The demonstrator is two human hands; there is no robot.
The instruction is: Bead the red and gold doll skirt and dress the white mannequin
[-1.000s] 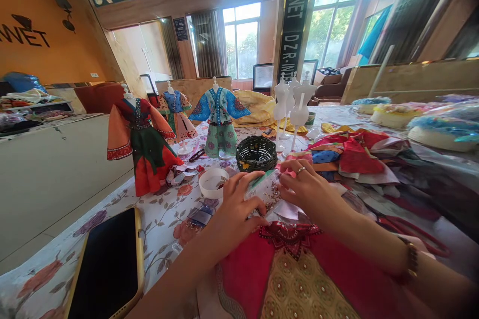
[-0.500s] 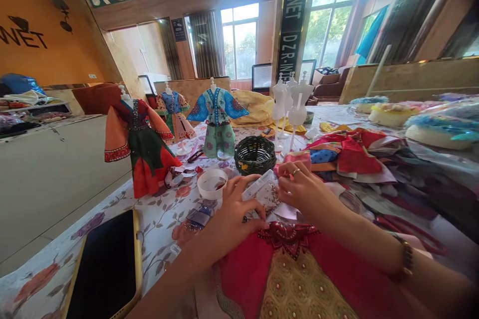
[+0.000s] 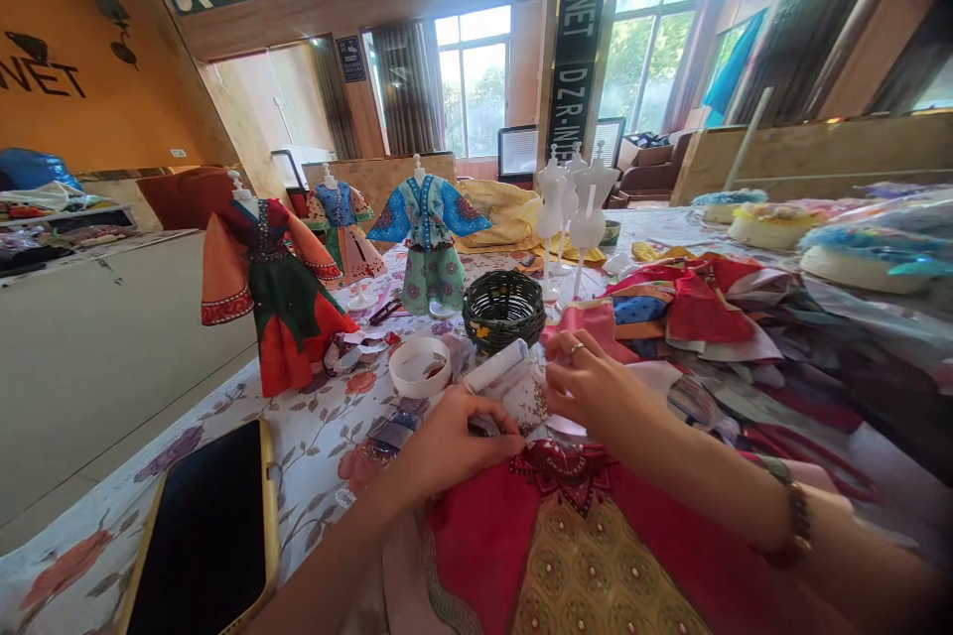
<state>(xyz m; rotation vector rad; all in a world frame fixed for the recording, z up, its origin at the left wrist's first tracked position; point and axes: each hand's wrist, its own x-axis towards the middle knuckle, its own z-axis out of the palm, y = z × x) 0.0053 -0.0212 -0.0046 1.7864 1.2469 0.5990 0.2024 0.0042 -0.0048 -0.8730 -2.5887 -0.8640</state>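
Observation:
A small red doll dress (image 3: 483,546) with a gold patterned front panel and a dark red embroidered collar (image 3: 572,466) lies in front of me. My left hand (image 3: 462,432) is at the collar's left edge, thumb and forefinger closed together; whatever is between them is too small to make out. Just beyond it rests a clear-white plastic case (image 3: 497,367), beside small gold beads (image 3: 530,405) on a pale surface. My right hand (image 3: 596,379) is over the right side of the beads, fingers curled in a pinch, their tips partly hidden.
A white ring-shaped bowl (image 3: 419,367) and a dark woven basket (image 3: 503,310) stand beyond my hands. A phone (image 3: 204,526) lies at left. Dressed doll forms (image 3: 428,238) and bare white forms (image 3: 588,208) stand behind. Fabric scraps (image 3: 707,317) and red-handled scissors (image 3: 819,456) are at right.
My left hand has drawn back from the plastic case, its fingers curling in near the collar. The case has tipped and shifted slightly left. My right hand stays over the beads, slightly lower.

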